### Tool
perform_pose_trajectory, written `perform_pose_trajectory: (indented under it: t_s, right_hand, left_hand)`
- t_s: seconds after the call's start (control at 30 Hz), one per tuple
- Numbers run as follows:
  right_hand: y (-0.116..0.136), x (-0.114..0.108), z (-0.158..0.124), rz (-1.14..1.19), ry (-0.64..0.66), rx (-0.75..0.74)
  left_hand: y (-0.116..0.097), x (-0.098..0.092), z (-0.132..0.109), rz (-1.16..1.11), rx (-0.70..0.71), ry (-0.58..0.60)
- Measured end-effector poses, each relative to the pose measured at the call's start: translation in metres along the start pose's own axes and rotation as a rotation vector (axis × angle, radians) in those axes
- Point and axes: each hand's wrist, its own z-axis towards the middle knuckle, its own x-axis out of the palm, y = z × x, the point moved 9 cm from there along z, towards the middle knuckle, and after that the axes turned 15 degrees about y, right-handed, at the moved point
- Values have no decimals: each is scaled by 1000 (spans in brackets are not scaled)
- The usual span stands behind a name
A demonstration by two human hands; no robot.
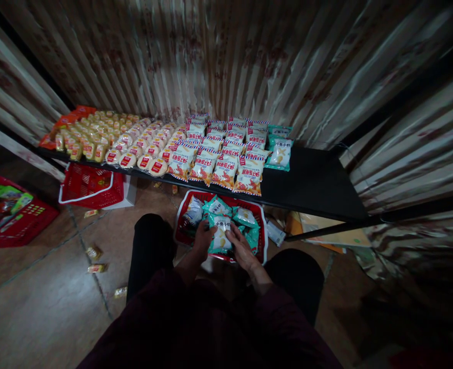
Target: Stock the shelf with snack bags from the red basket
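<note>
A red basket (pixel 262 225) sits on the floor between my knees, holding several teal and white snack packets. Both my hands reach into it. My left hand (pixel 203 237) and my right hand (pixel 238 245) are closed on the two sides of one teal snack packet (pixel 220 237) that lies on top of the pile. Above the basket runs a low black shelf (pixel 311 182). On it lie rows of red and white snack bags (pixel 226 154), two teal packets (pixel 279 151) at the right end of those rows, and many small round packs (pixel 134 148) to the left.
A second red basket (pixel 90 185) stands under the shelf's left part, and a third (pixel 6 212) with green packs sits at far left. Small packets (pixel 95 259) lie scattered on the tiled floor. Striped curtains hang behind; cardboard (pixel 326 228) lies under the shelf's right end.
</note>
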Motion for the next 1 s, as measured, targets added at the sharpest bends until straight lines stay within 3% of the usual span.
perform_pose_trajectory:
  t_s: [0.13,0.33,0.7,1.0]
  right_hand:
    - [-5,0,0,-53,-15,57]
    - [3,5,-1,-54,-64,13]
    - [15,13,-5,-87,-54,-18]
    - [20,12,-2,-112,-36,-54]
  left_hand:
    - [-3,5,0,11,14,55]
    - [-11,10,-1,40,30,109]
    - [-36,5,-4,174,41,20]
    - [-43,-4,3,255,37,-25]
